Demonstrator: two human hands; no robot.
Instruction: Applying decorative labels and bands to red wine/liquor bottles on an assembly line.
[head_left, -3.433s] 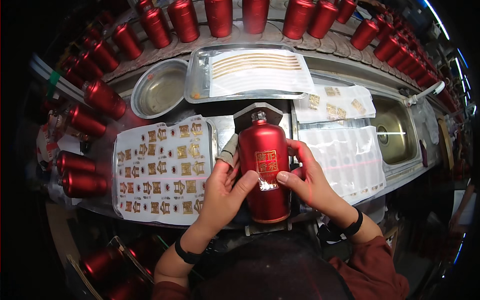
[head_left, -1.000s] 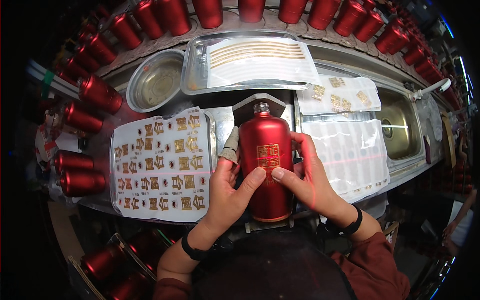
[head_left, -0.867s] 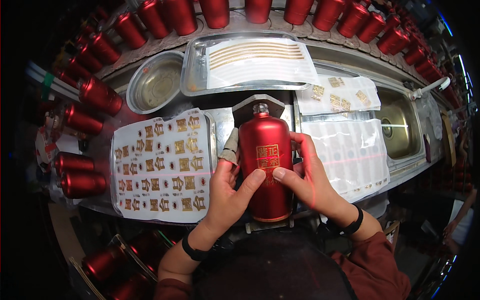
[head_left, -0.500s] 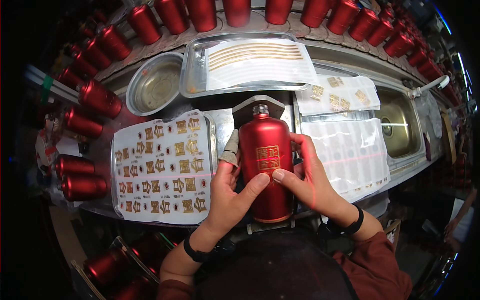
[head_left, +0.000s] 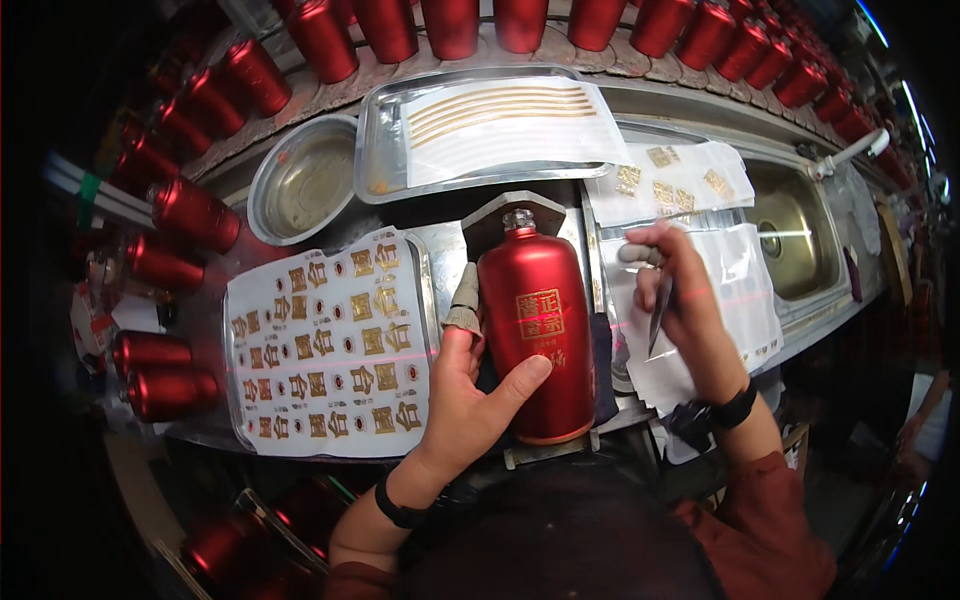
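Note:
A glossy red bottle (head_left: 530, 390) with a clear glass neck and gold characters on its front lies tilted in front of me, its neck away from me against a metal rest (head_left: 575, 207). My left hand (head_left: 470, 385) grips its left side, thumb across the front, with pale covers on some fingers. To the right, my right hand (head_left: 680, 290) is raised over a white sheet (head_left: 735, 330). It holds a slim pointed grey metal tool (head_left: 660, 315) against the palm, point towards me. Pale covers show on its fingertips too.
On the left, a tray (head_left: 432, 290) carries a sheet of gold decals (head_left: 365, 340). Beyond are a metal bowl (head_left: 262, 190), a tray (head_left: 372, 150) with gold strips (head_left: 500, 108), and a decal sheet (head_left: 735, 180). A sink (head_left: 790, 225) stands right; red bottles (head_left: 450, 28) line the back.
My right hand has left the bottle, moved right over the white sheet, and now shows the pointed tool. My left hand stays on the bottle. More gold marking shows where the right thumb was.

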